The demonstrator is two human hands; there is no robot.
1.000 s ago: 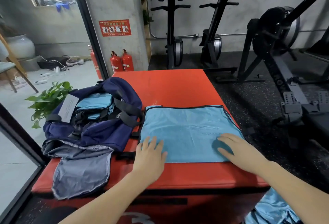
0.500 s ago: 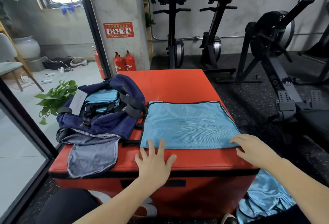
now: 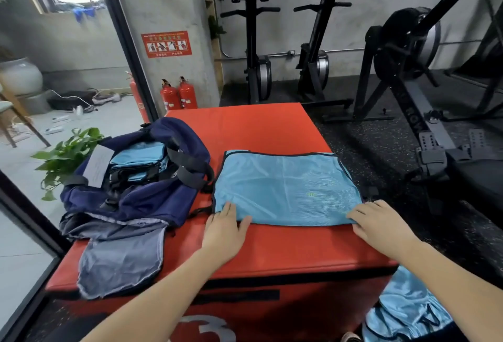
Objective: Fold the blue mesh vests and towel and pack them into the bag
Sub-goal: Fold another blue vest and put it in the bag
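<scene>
On the red padded box (image 3: 245,135), just to the right of the navy bag (image 3: 141,192), a blue mesh vest (image 3: 285,186) lies flat, already folded to a wide rectangle with thin dark trim along its far and side edges. A small green mark shows on it toward the near right side. The mesh looks light and thin, so I think it will slide and wrinkle easily.

The left hand (image 3: 224,233) rests at the near left corner of the vest, with straight fingers (image 3: 231,212) lying on the cloth edge. The right hand (image 3: 381,223) rests at the near right corner in the same manner. Both hands are flat and spread; neither has a grip on the cloth.

The step in hand seems to be the next fold of this vest. To do it well, I would pinch both near corners at the same time, lift them together, and bring them to the far edge so the trim lines meet. After that, one flat press should push the air out.

The bag stands open beside the vest and already holds a stack of folded blue vests (image 3: 138,158). A grey cloth (image 3: 119,257) hangs from the bag toward the near edge of the box. More blue fabric (image 3: 405,311) lies lower, to the right of the box.
</scene>
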